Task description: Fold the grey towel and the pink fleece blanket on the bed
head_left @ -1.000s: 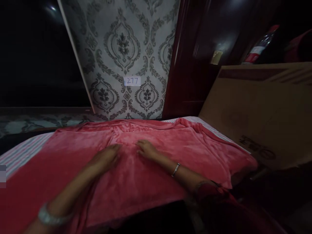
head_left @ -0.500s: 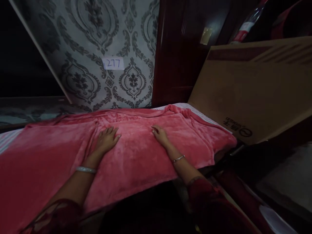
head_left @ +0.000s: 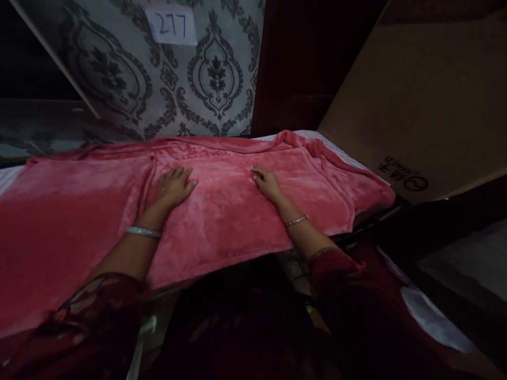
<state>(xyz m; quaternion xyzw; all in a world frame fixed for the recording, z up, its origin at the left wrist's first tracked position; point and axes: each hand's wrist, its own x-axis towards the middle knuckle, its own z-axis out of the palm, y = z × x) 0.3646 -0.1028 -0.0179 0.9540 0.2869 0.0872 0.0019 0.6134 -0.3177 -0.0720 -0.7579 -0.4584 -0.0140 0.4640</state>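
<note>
Blanket [head_left: 222, 211], pink fleece, lies spread across the bed, near edge hanging over the side toward the person, far edge bunched along the patterned wallpaper [head_left: 206, 79]. Left hand [head_left: 171, 188] rests palm down on the fabric, fingers spread, grip closed on nothing. Right hand [head_left: 266, 182] likewise flat, fingers extended, pinching nothing. Both palms sit near the middle, apart from each other, a posture that appears suited to pressing the pile smooth. Ridge of folded fabric runs just left of the left hand. Striped sheet [head_left: 340, 150] shows at the right corner. Cardboard box [head_left: 415, 100] leans beside the bed. Paper label [head_left: 171, 25] reads 277.
</note>
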